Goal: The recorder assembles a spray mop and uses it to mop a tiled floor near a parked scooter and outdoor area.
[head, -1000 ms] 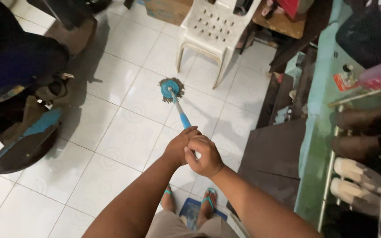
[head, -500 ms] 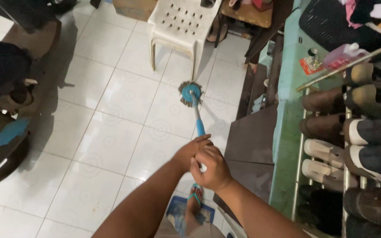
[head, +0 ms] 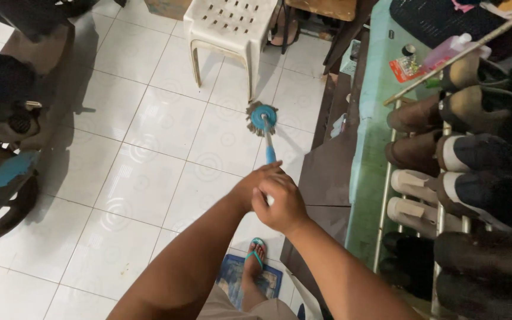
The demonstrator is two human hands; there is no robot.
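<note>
While the mop (head: 264, 118) is pressed to the white tiles just in front of the plastic chair (head: 230, 29), its handle is gripped by both the left hand (head: 251, 188) and right hand (head: 280, 204); mid-stroke, a pull away from the chair seems called for.

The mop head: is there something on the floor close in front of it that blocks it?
Yes. The white plastic chair stands just beyond the mop head, its near right leg close by. Both hands, left hand and right hand, grip the handle.
</note>
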